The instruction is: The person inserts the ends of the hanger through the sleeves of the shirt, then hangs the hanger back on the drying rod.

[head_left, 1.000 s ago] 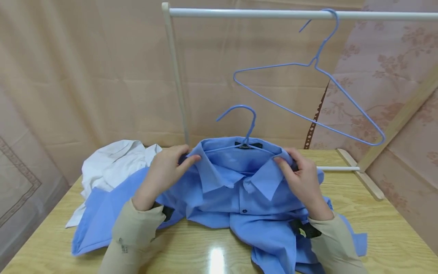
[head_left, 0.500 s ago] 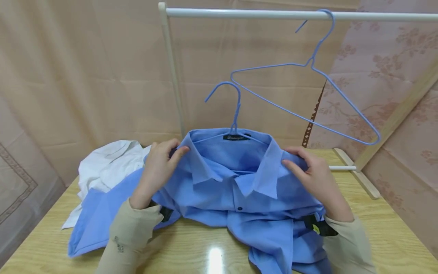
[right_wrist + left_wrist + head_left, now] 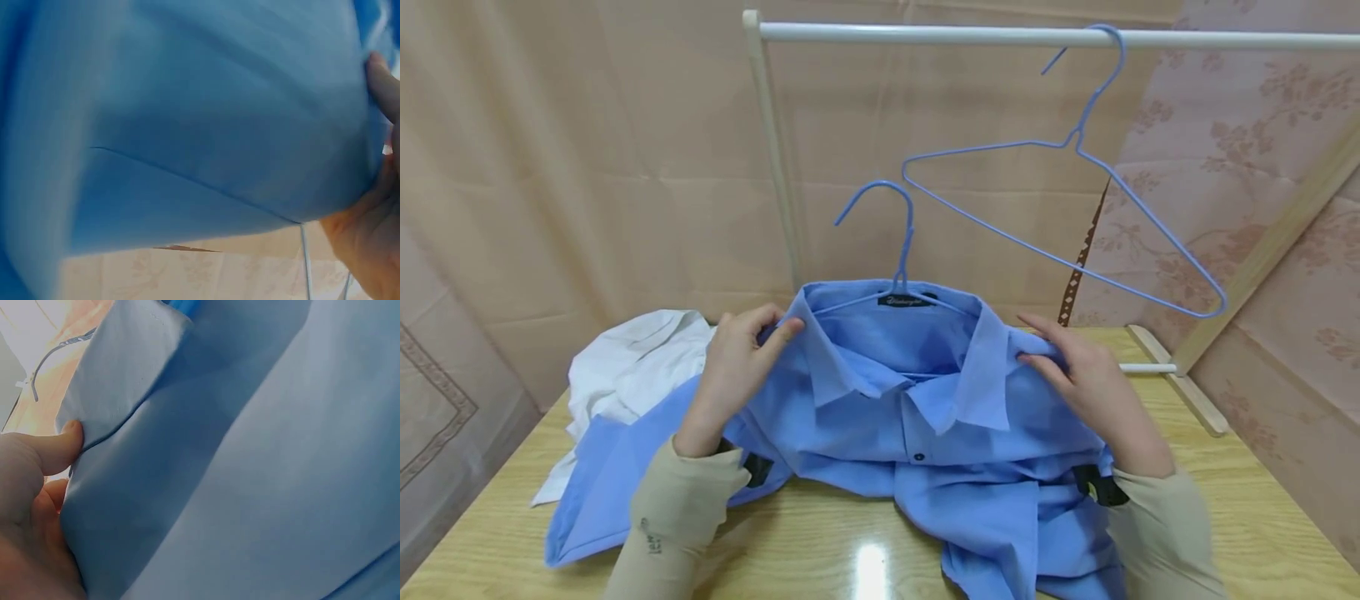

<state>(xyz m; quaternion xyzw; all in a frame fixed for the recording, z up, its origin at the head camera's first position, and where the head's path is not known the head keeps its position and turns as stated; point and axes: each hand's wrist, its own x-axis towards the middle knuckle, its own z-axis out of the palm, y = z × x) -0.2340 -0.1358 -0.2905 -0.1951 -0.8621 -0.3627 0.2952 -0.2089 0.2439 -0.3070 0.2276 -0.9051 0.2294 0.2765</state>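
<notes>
A light blue button-up shirt [image 3: 857, 433] lies on the table with its collar raised toward me. Inside its neck sits a blue wire hanger [image 3: 907, 242], the hook standing up above the black label [image 3: 907, 300]. My left hand [image 3: 730, 367] pinches the shirt beside the collar, thumb on the front. In the left wrist view that thumb presses at the edge of the collar [image 3: 125, 375]. My right hand [image 3: 1097, 387] pinches the other shoulder between thumb and fingers. The right wrist view shows the shoulder cloth [image 3: 237, 144] stretched beside that hand. The hanger's shoulder ends are hidden under the cloth.
Behind the shirt stands a rack with a white rail [image 3: 925, 33], from which a second blue wire hanger [image 3: 1099, 90] hangs bare. A crumpled white garment [image 3: 625, 367] lies at the left on the wooden table [image 3: 805, 550]. The rack's wooden foot [image 3: 1180, 383] is at the right.
The shirt's neck and hanger hook have risen and shifted left. My right hand has moved outward from the collar to the shoulder; the left has moved slightly left. The collar is spread wider.
</notes>
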